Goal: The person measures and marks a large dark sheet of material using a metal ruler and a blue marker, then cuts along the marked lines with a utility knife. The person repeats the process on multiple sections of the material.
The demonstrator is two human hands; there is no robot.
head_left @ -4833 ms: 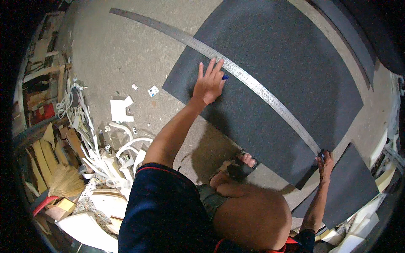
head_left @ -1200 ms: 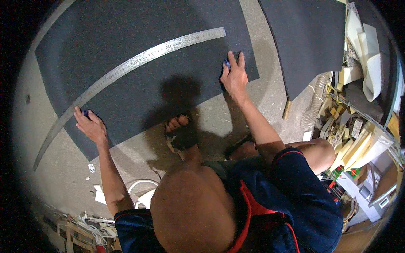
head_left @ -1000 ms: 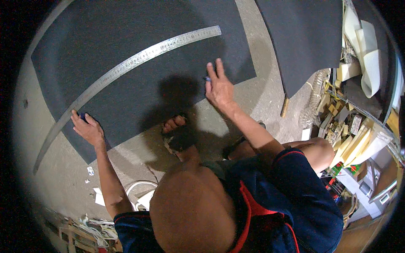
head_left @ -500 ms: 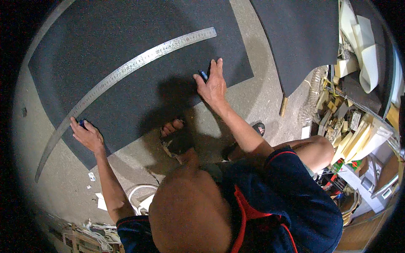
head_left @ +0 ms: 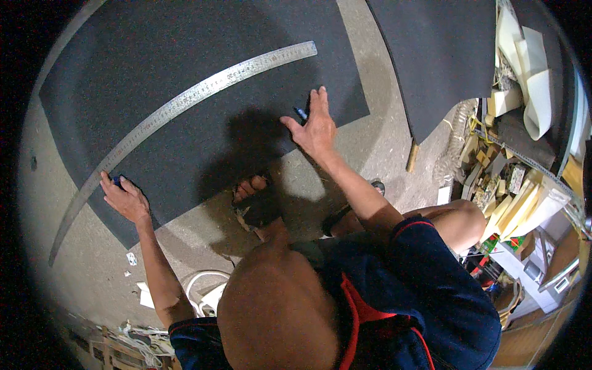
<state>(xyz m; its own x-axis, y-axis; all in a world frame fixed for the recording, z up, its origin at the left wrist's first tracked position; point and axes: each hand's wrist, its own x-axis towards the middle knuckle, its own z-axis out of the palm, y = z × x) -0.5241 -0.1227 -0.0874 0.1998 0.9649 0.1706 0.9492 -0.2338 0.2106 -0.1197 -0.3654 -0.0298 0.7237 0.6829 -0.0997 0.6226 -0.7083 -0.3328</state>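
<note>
A long steel ruler [head_left: 209, 87] lies slantwise across a large dark grey sheet [head_left: 203, 148] on the floor; its left end runs past the sheet's edge. My left hand [head_left: 127, 200] rests by the sheet's lower left edge, fingertips on the ruler. A small dark blue thing [head_left: 116, 180] shows between its thumb and fingers, mostly hidden. Above the sheet's near right part is my right hand [head_left: 316, 132], apart from the ruler. Its fingers reach forward, and a blue pen [head_left: 300, 113] sticks out between thumb and forefinger.
Another dark sheet [head_left: 438, 55] lies at the right, with a wooden stick [head_left: 412, 157] at its corner. Foam and wood offcuts [head_left: 518, 191] pile up along the right side. My sandalled foot [head_left: 259, 203] stands at the sheet's near edge. White cords [head_left: 139, 342] lie lower left.
My right hand has shifted slightly, its thumb spreading a little and the pen tilting. My left hand stays at the ruler; the ruler looks nearly unmoved.
</note>
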